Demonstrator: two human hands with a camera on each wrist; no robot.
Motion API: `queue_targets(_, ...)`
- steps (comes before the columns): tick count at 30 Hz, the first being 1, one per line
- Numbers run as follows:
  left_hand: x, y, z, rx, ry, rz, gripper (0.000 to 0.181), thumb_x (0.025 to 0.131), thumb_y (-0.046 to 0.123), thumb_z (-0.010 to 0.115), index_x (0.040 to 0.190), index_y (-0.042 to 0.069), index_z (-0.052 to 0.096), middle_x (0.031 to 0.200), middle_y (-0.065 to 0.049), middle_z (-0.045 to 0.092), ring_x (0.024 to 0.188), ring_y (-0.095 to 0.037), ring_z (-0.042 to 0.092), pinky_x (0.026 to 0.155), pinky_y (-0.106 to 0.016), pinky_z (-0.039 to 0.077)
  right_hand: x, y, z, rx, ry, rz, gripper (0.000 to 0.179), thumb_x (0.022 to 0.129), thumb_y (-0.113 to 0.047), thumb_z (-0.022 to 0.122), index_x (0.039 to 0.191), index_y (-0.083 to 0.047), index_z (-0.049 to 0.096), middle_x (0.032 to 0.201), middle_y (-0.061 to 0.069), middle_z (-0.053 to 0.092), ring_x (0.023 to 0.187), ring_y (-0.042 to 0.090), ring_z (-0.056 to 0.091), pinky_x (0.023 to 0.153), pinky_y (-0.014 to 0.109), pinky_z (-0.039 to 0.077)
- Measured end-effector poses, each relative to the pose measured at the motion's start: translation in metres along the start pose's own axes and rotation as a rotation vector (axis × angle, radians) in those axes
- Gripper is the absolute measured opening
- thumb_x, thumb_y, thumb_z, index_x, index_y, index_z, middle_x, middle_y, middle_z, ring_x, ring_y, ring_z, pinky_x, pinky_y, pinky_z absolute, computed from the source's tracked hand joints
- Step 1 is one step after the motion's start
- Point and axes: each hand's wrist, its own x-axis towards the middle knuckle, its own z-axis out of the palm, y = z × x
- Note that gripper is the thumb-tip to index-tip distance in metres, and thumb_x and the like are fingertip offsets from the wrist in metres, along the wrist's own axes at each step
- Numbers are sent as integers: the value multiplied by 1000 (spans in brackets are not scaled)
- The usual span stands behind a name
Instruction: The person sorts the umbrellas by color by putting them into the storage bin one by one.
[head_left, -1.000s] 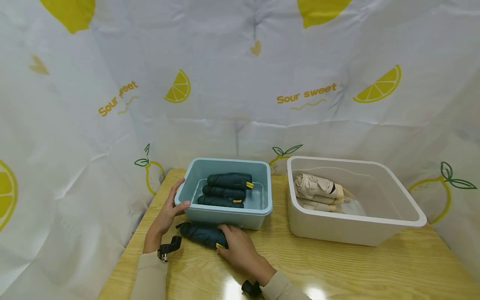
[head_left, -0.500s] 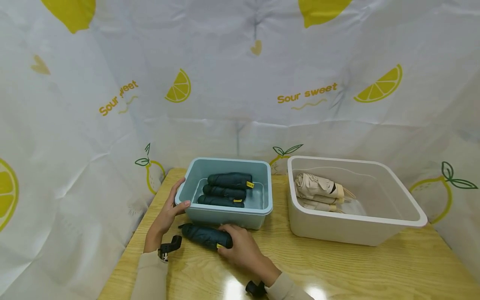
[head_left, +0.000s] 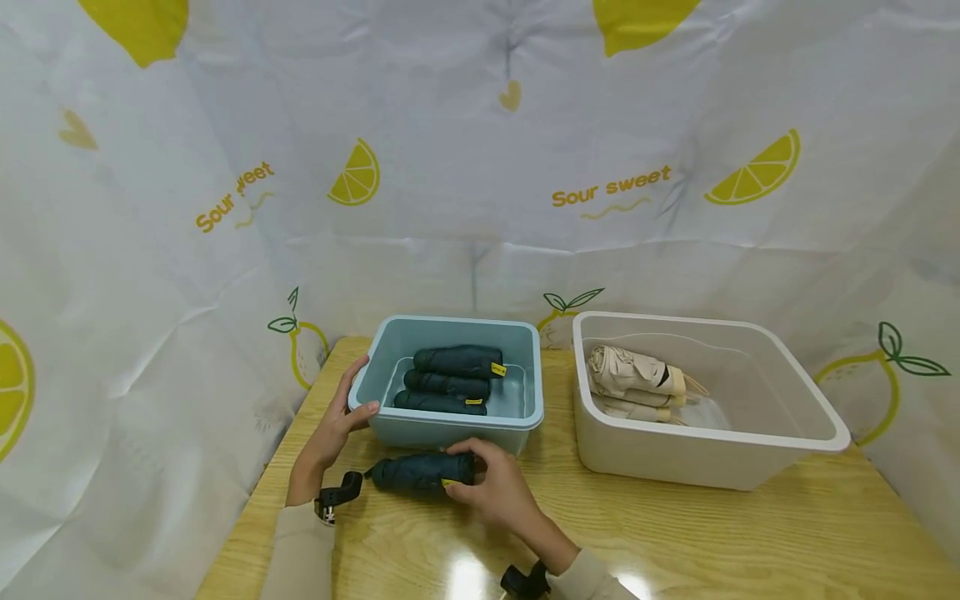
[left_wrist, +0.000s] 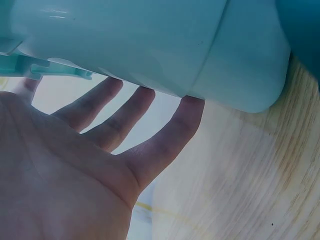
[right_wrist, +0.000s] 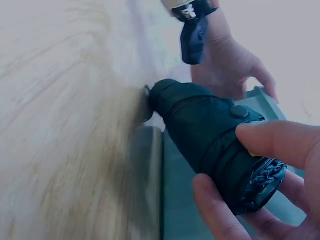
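Note:
A dark green folded umbrella (head_left: 420, 472), with a yellow tag and a snap button, is in my right hand (head_left: 501, 490), whose thumb and fingers grip its right end. In the right wrist view the umbrella (right_wrist: 210, 135) shows gathered fabric at the gripped end and a small loop at the other. It lies crosswise in front of a light blue bin (head_left: 457, 422). My left hand (head_left: 333, 429) touches that bin's left front corner, thumb at the rim. The left wrist view has its straight fingers (left_wrist: 165, 140) against the outer wall. Several similar umbrellas (head_left: 459, 362) lie inside the blue bin.
To the right stands a larger off-white bin (head_left: 675, 457), with several beige folded umbrellas (head_left: 630, 371) at its left end. Both bins rest on a wooden table (head_left: 660, 533). A lemon-print curtain (head_left: 450, 192) hangs behind and at the sides.
My right hand has moved slightly right with the umbrella, which has turned more level and parallel to the blue bin's front. My left hand and both bins have stayed in place.

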Motion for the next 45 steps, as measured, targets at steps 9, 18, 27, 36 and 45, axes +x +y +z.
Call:
queue_targets(9, 0, 0, 0, 18, 7, -8, 77, 103, 14, 52, 165, 30, 10, 166, -20, 14, 140, -51, 34, 94, -52, 49, -2, -10, -11, 53, 4, -1, 39, 79, -9, 85, 116, -15, 73, 122, 10, 67, 97, 22, 67, 80, 30, 56)
queue_targets(18, 0, 0, 1, 12, 9, -11, 78, 102, 14, 53, 165, 29, 10, 166, -21, 14, 141, -51, 33, 95, -56, 49, -5, -19, -22, 34, 2, -20, 38, 76, -9, 86, 111, -16, 75, 118, 8, 67, 100, 25, 66, 81, 32, 57)
queue_targets(27, 1, -1, 0, 16, 13, -11, 78, 101, 16, 54, 165, 29, 11, 165, -21, 16, 140, -50, 34, 95, -56, 49, -8, -27, -33, 44, -25, -4, 36, 78, -11, 86, 111, -17, 74, 122, 9, 66, 99, 26, 68, 80, 33, 58)
queue_targets(36, 3, -1, 0, 18, 12, -14, 79, 100, 19, 55, 165, 29, 11, 166, -19, 16, 141, -50, 33, 95, -57, 49, -14, -38, -38, 78, -28, -29, 36, 78, -8, 86, 111, -15, 74, 120, 9, 66, 100, 26, 68, 82, 35, 58)
queue_targets(45, 2, -3, -1, 14, 8, -11, 79, 100, 19, 55, 165, 28, 11, 164, -21, 17, 140, -51, 34, 95, -57, 49, -17, -47, -52, 151, -8, -12, 38, 80, -8, 85, 115, -15, 73, 124, 14, 63, 98, 26, 70, 76, 31, 59)
